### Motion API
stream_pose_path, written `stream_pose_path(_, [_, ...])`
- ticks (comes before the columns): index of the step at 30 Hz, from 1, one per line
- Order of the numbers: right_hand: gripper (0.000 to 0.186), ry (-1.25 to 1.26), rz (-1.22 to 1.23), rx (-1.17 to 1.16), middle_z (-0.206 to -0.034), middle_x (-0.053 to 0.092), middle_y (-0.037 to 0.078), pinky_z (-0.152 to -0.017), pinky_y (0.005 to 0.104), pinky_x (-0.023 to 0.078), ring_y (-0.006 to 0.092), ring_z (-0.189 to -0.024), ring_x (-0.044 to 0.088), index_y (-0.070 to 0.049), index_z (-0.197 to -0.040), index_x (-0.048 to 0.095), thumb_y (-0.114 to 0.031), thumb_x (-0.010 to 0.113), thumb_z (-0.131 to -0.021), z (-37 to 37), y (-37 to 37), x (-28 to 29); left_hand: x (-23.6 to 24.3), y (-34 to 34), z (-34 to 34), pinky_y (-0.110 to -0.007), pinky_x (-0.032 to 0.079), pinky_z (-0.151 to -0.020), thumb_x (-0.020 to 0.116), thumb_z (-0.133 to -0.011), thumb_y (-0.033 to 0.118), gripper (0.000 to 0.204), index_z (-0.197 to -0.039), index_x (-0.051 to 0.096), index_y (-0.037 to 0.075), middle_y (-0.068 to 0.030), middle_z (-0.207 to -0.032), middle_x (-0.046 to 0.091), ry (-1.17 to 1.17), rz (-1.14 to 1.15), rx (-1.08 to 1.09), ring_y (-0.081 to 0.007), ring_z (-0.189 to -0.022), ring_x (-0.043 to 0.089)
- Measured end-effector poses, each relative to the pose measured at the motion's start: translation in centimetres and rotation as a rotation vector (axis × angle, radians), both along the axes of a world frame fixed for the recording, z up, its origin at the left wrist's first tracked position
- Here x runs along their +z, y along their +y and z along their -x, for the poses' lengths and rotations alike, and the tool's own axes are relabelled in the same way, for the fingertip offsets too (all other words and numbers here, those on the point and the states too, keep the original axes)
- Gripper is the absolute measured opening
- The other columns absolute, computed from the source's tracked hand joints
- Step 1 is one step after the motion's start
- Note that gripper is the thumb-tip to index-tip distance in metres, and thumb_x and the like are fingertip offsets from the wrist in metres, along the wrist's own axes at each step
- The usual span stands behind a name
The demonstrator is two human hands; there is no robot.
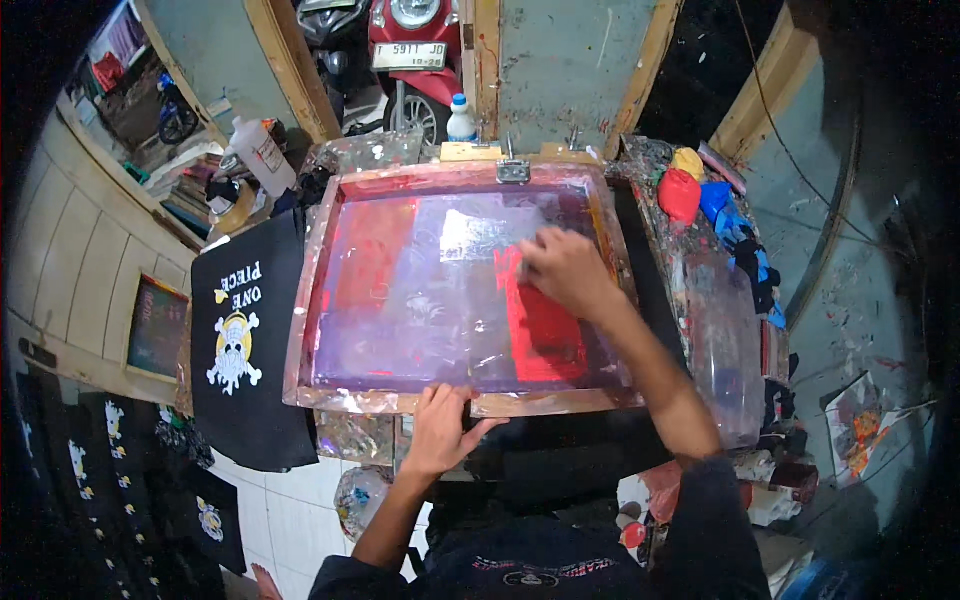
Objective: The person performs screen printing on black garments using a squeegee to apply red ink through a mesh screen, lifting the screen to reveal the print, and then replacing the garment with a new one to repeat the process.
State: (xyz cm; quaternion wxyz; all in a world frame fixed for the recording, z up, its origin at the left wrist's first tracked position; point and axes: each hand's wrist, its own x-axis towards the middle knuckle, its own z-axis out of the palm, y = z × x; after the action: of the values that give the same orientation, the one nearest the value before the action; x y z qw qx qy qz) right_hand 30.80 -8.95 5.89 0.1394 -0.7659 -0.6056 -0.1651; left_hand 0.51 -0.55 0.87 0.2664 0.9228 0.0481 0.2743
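Note:
A wooden-framed printing screen (395,280) with a pale purple mesh lies before me on the worktable. My left hand (440,425) grips the frame's near edge, fingers over the bar and thumb to the right. My right hand (565,265) is over the right half of the mesh, fingers curled on something hidden and slightly blurred, at the top of a bright red ink patch (545,355). A metal clamp (513,171) holds the frame's far edge. Left of the screen a black printed cloth (245,420) with a white skull design lies flat.
Beyond the table stand a white jug (262,155), a small blue-capped bottle (461,120) and a red scooter (410,80). Coloured rags (680,195) and a clear plastic sheet (715,350) lie along the right side. More printed black cloths (215,525) are at lower left.

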Motion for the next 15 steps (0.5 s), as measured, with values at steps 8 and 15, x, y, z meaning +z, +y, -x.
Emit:
stream_pose_path(8, [0.043,0.125,0.201,0.122,-0.098,0.065,0.017,-0.082,0.0522,0.052,0.0404,-0.097,0.067,-0.007,-0.112,0.058,-0.038,0.074,-0.086,-5.7,6.3,1.9,-2.6,0.5,0.5,-0.043,0.042,-0.078,0.093,-0.071,0.033,0.056,-0.106,0.060,0.004,-0.0103,-0.094,0.062,0.068,-0.020,0.033,-0.0315,-0.085,0.057])
stream_pose_path(15, [0.044,0.276,0.100,-0.342,-0.103,0.070,0.024,-0.086,0.0537,0.053,0.0442,-0.098,0.068,-0.002,-0.111,0.061,-0.038,0.074,-0.090,-5.1,3.7,-0.7,-2.7,0.3,0.4,-0.042,0.042,-0.077,0.093,-0.071,0.033,0.056,-0.107,0.060,0.005,-0.0094,-0.093,0.062,0.027,-0.008,0.034,-0.0309,-0.084,0.057])
